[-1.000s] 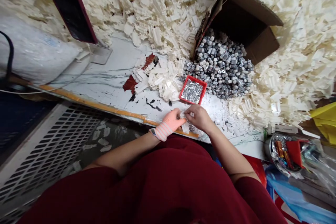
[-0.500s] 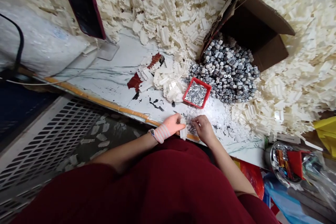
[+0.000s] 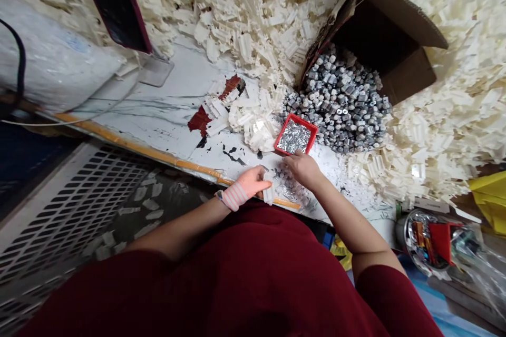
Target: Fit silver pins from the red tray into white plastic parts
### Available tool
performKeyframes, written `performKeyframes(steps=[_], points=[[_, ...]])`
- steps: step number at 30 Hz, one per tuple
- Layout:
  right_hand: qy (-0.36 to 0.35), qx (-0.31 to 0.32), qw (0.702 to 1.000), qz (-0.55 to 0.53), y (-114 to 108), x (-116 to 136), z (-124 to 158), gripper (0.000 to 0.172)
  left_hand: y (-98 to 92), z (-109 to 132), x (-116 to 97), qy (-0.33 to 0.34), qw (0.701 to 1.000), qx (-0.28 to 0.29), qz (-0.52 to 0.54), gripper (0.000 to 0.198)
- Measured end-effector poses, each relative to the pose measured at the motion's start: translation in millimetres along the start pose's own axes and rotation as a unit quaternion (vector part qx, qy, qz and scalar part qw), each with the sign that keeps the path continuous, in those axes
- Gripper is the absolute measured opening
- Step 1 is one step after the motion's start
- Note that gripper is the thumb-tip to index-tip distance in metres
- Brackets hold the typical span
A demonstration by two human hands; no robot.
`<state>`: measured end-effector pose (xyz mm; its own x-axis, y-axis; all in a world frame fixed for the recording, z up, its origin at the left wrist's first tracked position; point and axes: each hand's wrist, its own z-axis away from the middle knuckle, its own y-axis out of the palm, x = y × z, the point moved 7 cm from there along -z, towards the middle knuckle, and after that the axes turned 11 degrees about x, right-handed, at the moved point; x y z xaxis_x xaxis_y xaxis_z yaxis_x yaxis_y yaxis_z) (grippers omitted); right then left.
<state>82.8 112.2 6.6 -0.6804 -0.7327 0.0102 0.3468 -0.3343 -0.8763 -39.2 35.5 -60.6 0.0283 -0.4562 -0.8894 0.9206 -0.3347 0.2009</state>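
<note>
My left hand (image 3: pixel 250 183), in a pinkish-orange striped glove, pinches a white translucent plastic piece (image 3: pixel 268 189) above the table's front edge. At the near rim of a small red tray (image 3: pixel 312 139) is my bare right hand (image 3: pixel 304 169), its fingers curled together. Whatever lies between those fingertips is too small or hidden to make out. Short shiny metal pins (image 3: pixel 293 136) fill the tray, and more loose pins (image 3: pixel 285 189) lie on the table between my hands.
Behind the tray, grey and white cylindrical parts (image 3: pixel 343 100) spill from a tipped cardboard box (image 3: pixel 409 76). Heaps of white plastic pieces (image 3: pixel 245 26) cover the back and right. A phone (image 3: pixel 114 5) stands at left. Below are a white perforated crate (image 3: pixel 79 200) and, at right, a metal bowl (image 3: pixel 403 229).
My right hand has moved up and away from the plastic piece to the red tray's near rim. The left hand still holds the piece, slightly farther left in view.
</note>
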Motion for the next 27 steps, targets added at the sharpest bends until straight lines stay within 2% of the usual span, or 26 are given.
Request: performKeyframes(steps=[3, 6, 16, 27], points=[[-0.018, 0.059, 0.996, 0.063, -1, 10, -8, 0.02, -2.4, 0, -1, 0.012, 1.0, -0.003, -0.006, 0.021], [-0.024, 0.074, 0.993, 0.086, 1, 14, -12, 0.02, -3.5, -1, 0, 0.015, 1.0, 0.001, -0.008, 0.02], [0.002, 0.03, 0.998, 0.055, 6, 13, -15, 0.022, -4.4, -2, -3, 0.018, 1.0, -0.001, -0.025, 0.02], [0.036, 0.036, 0.995, 0.086, 12, 20, -17, 0.022, -4.5, -3, -2, 0.028, 0.999, -0.006, -0.021, 0.018]])
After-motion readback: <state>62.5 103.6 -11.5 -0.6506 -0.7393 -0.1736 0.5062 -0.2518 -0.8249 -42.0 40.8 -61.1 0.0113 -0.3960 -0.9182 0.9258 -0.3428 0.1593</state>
